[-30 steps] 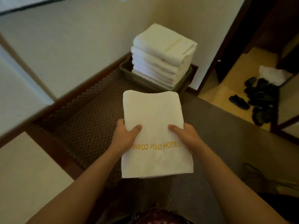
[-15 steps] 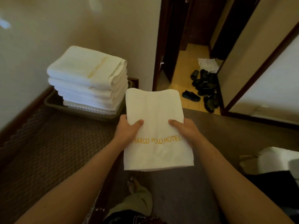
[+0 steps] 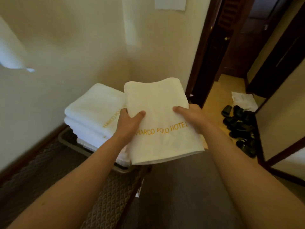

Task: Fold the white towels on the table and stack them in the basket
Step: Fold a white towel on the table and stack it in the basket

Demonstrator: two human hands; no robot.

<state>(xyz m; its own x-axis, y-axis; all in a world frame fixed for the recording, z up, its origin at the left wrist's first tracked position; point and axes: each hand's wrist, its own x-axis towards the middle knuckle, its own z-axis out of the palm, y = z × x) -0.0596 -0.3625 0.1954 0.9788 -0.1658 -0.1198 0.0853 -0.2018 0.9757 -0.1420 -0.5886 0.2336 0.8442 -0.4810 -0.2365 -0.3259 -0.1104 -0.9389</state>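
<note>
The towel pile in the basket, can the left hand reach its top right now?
Probably yes. The left hand hovers beside the stack of towels, with nothing between them, but it grips the folded towel together with the right hand.

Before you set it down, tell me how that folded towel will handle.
Probably soft but not limp: the folded towel stays fairly flat between the left hand and right hand. Likely light. It could slide on the tall stack.
</note>
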